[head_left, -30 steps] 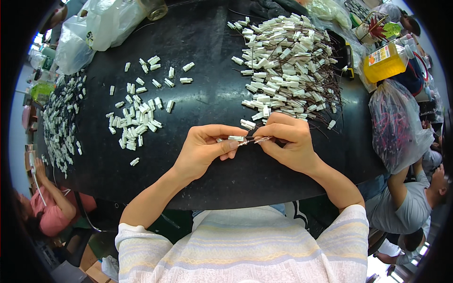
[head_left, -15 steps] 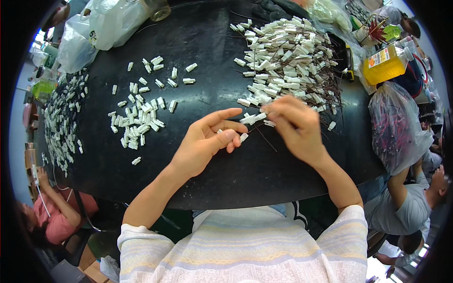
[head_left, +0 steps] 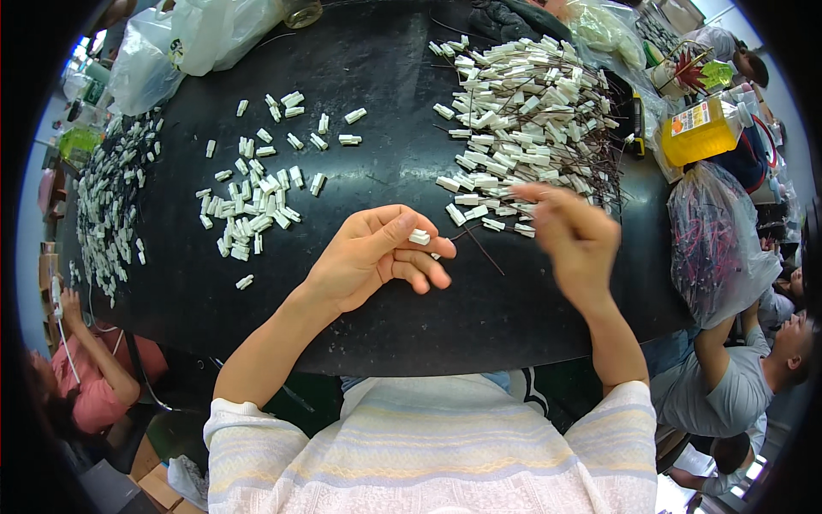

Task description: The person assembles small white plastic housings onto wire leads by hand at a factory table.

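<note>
Between thumb and fingers, my left hand (head_left: pixel 368 253) pinches a small white plastic connector (head_left: pixel 419 236). Another white piece shows partly among its lower fingers. My right hand (head_left: pixel 578 240) is smeared by motion, at the near edge of a large heap of white connectors with brown wires (head_left: pixel 531 128); whether it holds anything is not visible. Several loose connectors (head_left: pixel 467 199) and a thin brown wire (head_left: pixel 486 251) lie between the two hands. To the left, a scattered group of white connectors without visible wires (head_left: pixel 257 201) rests on the black table (head_left: pixel 411 325).
A long pile of white connectors with dark wires (head_left: pixel 111 206) runs along the left edge. Plastic bags (head_left: pixel 223 34) stand at the back left. On the right are a yellow liquid jug (head_left: pixel 704 130) and a bag of pinkish wires (head_left: pixel 715 240). People sit on both sides.
My right hand has moved right, away from my left hand. The left thumb has shifted up onto the connector. Loose connectors that were between the hands now lie nearer the heap.
</note>
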Action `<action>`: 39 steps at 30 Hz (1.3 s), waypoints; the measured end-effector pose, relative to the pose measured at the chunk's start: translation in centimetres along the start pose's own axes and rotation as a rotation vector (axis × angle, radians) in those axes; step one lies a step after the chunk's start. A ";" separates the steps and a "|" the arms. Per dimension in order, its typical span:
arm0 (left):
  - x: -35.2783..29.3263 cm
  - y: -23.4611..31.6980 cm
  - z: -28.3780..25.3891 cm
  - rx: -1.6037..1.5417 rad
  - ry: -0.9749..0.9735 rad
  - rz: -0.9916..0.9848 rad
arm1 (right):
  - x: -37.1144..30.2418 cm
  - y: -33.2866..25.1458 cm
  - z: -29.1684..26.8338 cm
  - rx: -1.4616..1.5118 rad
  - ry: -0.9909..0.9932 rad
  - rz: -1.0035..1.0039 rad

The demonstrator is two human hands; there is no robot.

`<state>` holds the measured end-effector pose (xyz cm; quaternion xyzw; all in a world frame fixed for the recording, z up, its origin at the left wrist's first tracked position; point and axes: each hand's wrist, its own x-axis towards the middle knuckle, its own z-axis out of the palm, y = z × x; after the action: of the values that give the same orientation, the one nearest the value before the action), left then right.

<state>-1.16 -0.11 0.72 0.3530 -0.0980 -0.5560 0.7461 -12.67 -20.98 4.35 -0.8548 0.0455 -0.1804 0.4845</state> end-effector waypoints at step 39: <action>0.0 -1.2 1.1 0.453 0.095 0.119 | -1.4 0.9 4.1 0.339 -0.179 0.150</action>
<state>-2.68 -0.73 0.79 0.5305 -0.2056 -0.4577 0.6832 -12.47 -17.78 1.30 -0.7678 0.0347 -0.0721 0.6357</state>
